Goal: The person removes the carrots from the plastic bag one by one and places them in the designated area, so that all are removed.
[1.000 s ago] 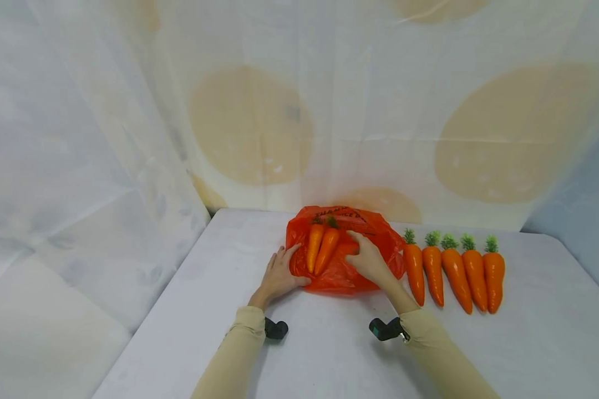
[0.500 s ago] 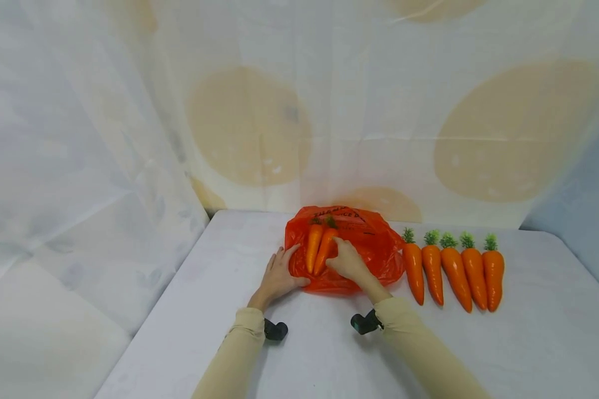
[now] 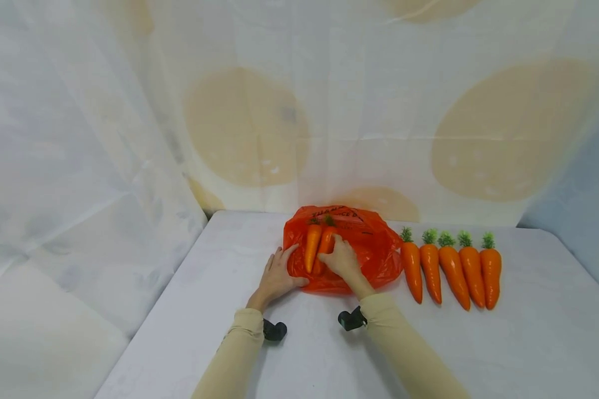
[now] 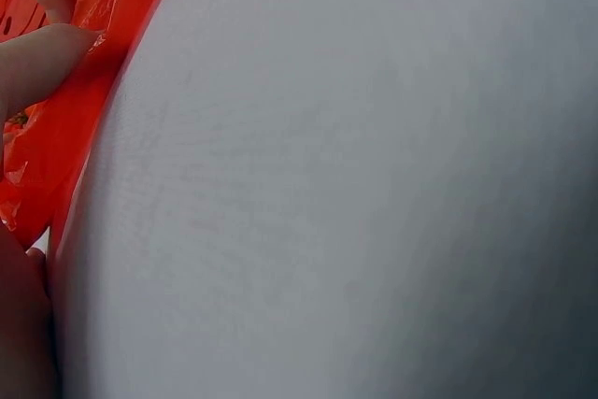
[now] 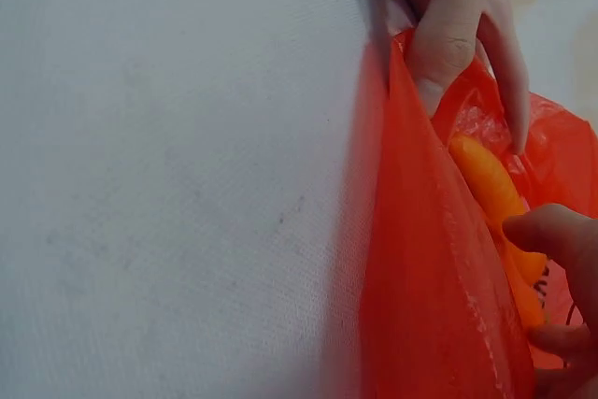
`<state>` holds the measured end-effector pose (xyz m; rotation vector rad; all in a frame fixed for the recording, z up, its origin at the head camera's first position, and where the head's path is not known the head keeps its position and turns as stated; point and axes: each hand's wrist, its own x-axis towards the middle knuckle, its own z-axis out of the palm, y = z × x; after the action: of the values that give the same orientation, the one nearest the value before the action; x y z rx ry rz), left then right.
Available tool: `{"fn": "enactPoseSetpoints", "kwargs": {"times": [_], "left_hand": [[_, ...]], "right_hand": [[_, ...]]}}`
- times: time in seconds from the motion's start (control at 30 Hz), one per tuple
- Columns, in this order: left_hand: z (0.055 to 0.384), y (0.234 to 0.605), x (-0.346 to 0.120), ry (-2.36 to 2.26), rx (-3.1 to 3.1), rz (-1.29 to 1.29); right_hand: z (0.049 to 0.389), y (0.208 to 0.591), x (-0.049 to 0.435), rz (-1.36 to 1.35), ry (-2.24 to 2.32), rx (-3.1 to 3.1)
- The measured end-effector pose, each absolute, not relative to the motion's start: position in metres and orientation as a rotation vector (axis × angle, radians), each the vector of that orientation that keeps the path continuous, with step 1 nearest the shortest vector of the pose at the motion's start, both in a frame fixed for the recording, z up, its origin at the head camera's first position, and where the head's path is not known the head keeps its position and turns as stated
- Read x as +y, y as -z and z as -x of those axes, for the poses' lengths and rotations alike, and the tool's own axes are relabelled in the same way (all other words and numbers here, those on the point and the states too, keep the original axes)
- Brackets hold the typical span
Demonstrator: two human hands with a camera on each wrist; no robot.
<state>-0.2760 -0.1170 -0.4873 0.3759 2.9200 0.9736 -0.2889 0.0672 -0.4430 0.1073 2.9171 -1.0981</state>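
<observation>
Two orange carrots with dark green tops lie side by side on the spread red plastic bag (image 3: 379, 260). My right hand (image 3: 343, 259) reaches over the bag and holds the right one, the carrot (image 3: 328, 238), between thumb and fingers. To its left, touching or nearly so, lies the other carrot (image 3: 311, 246); its tip side also shows in the right wrist view, close to my thumb. My left hand (image 3: 277, 275) rests at the bag's left edge, fingers spread and thumb on the front rim. In the left wrist view its fingers lie against the red plastic.
Several carrots stand in a row (image 3: 449, 271) just right of the bag, leafy tops pointing away from me. White cloth covers the table (image 3: 319, 354). A patterned curtain (image 3: 359, 111) hangs close behind the bag.
My right hand has moved left from the bag's right part to the right carrot and now grips it. The left hand stays at the bag's edge.
</observation>
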Motion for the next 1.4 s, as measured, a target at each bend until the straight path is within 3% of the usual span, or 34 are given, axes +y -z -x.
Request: {"fn": "enactPoseSetpoints", "kwargs": {"times": [0.77, 1.4], "left_hand": [[0.271, 0.497, -0.125, -1.005, 2.908, -0.296], [0.276, 0.487, -0.116, -1.011, 2.867, -0.301]], "right_hand": [[0.285, 0.436, 0.066, -0.136, 1.116, 2.774], [0.272, 0.410, 0.097, -0.009, 1.175, 2.747]]}}
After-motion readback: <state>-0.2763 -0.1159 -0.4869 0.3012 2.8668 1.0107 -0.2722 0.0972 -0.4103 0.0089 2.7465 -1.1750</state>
